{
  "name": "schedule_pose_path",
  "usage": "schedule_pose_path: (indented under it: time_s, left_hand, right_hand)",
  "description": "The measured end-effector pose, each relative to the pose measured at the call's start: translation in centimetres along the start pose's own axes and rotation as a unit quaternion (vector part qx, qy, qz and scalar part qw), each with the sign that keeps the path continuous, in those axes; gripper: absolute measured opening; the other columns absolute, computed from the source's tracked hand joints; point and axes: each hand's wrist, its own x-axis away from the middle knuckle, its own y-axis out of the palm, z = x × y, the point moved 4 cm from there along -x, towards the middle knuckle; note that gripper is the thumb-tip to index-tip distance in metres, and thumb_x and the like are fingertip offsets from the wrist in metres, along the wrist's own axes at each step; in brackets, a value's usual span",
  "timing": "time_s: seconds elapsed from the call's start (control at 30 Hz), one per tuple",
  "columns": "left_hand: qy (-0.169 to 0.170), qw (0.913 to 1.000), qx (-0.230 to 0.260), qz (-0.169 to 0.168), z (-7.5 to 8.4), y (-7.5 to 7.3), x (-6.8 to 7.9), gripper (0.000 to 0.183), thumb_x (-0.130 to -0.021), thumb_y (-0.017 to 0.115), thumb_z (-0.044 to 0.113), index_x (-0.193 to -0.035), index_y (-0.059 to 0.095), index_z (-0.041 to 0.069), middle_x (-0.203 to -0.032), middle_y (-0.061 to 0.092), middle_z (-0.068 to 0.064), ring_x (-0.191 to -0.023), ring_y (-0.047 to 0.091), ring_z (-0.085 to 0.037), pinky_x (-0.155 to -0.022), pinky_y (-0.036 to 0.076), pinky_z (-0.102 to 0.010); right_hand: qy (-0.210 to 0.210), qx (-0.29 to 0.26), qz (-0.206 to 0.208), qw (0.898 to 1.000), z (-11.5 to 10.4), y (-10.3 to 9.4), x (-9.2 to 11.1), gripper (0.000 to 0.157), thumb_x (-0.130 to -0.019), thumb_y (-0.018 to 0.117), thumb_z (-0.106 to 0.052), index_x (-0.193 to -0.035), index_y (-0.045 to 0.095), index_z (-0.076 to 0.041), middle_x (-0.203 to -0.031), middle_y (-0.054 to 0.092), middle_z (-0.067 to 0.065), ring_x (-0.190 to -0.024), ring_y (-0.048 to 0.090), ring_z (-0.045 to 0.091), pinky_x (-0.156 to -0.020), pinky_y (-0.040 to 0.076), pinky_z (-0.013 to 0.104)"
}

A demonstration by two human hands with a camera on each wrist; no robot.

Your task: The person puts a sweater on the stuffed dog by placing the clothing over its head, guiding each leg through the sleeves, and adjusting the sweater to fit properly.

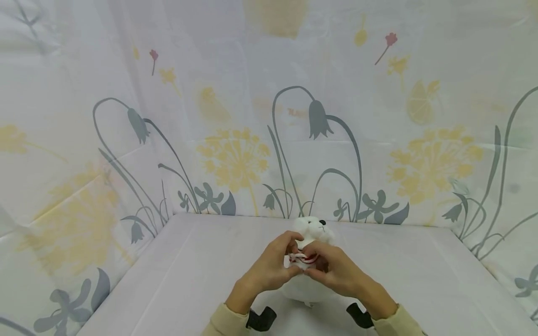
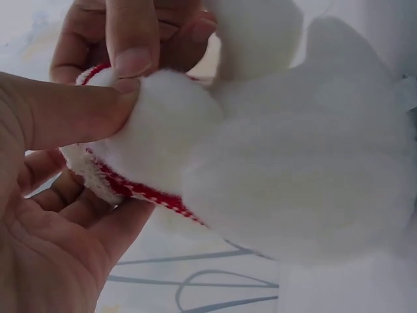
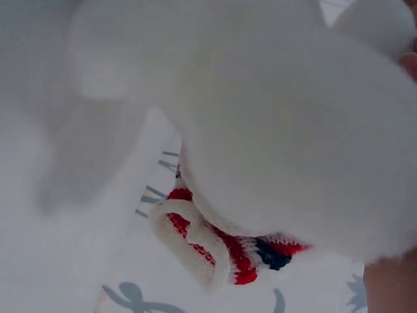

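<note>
A white plush bear point(image 1: 311, 228) stands upright on the table, its black nose pointing up and to the right. A small knitted garment point(image 2: 124, 186) in red and white goes around its upper body; a sleeve-like part point(image 3: 244, 261) with white trim and a navy patch hangs at one side. My left hand point(image 1: 273, 263) pinches the garment's edge, thumb over the white fluff and fingers beneath the knit. Opposite it, my right hand point(image 1: 336, 268) pinches the knit between thumb and curled fingers. The plush body hides much of the right hand in the right wrist view.
The white tabletop point(image 1: 201, 261) spreads to both sides of the bear. A flower-printed curtain point(image 1: 248, 112) rises behind the table and along its sides. Black straps point(image 1: 262, 319) sit near both wrists, by the beige sleeves point(image 1: 227, 319).
</note>
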Motion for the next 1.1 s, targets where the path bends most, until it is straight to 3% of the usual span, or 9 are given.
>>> schedule_pose_path:
  time_s: [0.17, 0.27, 0.4, 0.63, 0.87, 1.0, 1.1]
  left_hand:
    - [-0.004, 0.9993, 0.023, -0.029, 0.0, 0.1, 0.1, 0.054, -0.075, 0.069, -0.01, -0.123, 0.047, 0.003, -0.091, 0.05, 0.0, -0.088, 0.051, -0.009, -0.089, 0.047, -0.024]
    - [-0.027, 0.996, 0.068, -0.053, -0.3, 0.1, 0.3, 0.055, -0.078, 0.065, -0.011, -0.126, 0.046, 0.009, -0.098, 0.053, 0.0, -0.093, 0.054, -0.01, -0.091, 0.045, -0.024]
    - [-0.047, 0.9916, 0.105, -0.059, -0.6, 0.0, 0.4, 0.051, -0.081, 0.064, -0.012, -0.123, 0.048, 0.012, -0.104, 0.056, -0.001, -0.096, 0.057, -0.01, -0.09, 0.046, -0.024]
    - [0.0, 0.9991, 0.04, 0.01, -0.2, 0.2, -0.1, 0.041, -0.076, 0.07, -0.012, -0.108, 0.056, 0.01, -0.087, 0.054, 0.0, -0.081, 0.053, -0.01, -0.073, 0.051, -0.022]
    - [0.056, 0.9944, -0.04, 0.08, -0.1, 0.7, -0.1, 0.041, -0.073, 0.07, -0.016, -0.105, 0.056, 0.005, -0.088, 0.054, -0.002, -0.078, 0.053, -0.011, -0.069, 0.05, -0.02]
    - [0.07, 0.9881, -0.067, 0.12, -0.3, 0.9, -0.1, 0.042, -0.069, 0.069, -0.018, -0.101, 0.056, 0.005, -0.084, 0.053, -0.004, -0.075, 0.054, -0.012, -0.067, 0.05, -0.018]
    - [0.062, 0.9902, -0.054, 0.113, -0.6, 1.1, -0.1, 0.04, -0.071, 0.069, -0.017, -0.102, 0.056, 0.005, -0.086, 0.054, -0.004, -0.077, 0.055, -0.013, -0.069, 0.051, -0.019]
  right_hand:
    - [0.029, -0.027, -0.024, 0.999, 1.0, 0.1, 0.3, 0.03, -0.084, 0.07, -0.001, -0.108, 0.054, -0.011, -0.093, 0.059, 0.001, -0.065, 0.058, 0.006, -0.053, 0.051, 0.024]
    - [0.04, -0.039, -0.03, 0.998, 1.0, 0.1, 0.2, 0.026, -0.087, 0.068, -0.006, -0.108, 0.053, -0.013, -0.092, 0.059, 0.0, -0.065, 0.058, 0.006, -0.055, 0.052, 0.025]
    - [0.047, -0.042, -0.023, 0.998, 0.8, 0.3, 0.1, 0.025, -0.088, 0.066, -0.003, -0.105, 0.053, -0.014, -0.092, 0.059, -0.001, -0.064, 0.056, 0.005, -0.055, 0.051, 0.026]
    - [0.051, -0.014, 0.015, 0.998, 0.8, 0.3, 0.1, 0.032, -0.082, 0.064, 0.011, -0.101, 0.054, -0.013, -0.086, 0.057, -0.001, -0.062, 0.05, 0.003, -0.05, 0.047, 0.023]
    - [0.035, 0.017, 0.039, 0.998, 1.2, 0.1, 0.3, 0.036, -0.081, 0.069, 0.008, -0.109, 0.056, -0.009, -0.093, 0.061, 0.001, -0.06, 0.051, 0.006, -0.049, 0.046, 0.021]
    - [0.02, 0.086, 0.034, 0.996, 1.4, 0.2, 0.4, 0.045, -0.078, 0.076, -0.001, -0.115, 0.054, -0.012, -0.091, 0.057, -0.007, -0.058, 0.046, 0.004, -0.049, 0.041, 0.017]
    - [0.019, 0.132, 0.037, 0.99, 1.5, 0.2, 0.5, 0.047, -0.076, 0.079, -0.005, -0.114, 0.054, -0.014, -0.087, 0.053, -0.011, -0.06, 0.044, 0.002, -0.051, 0.041, 0.016]
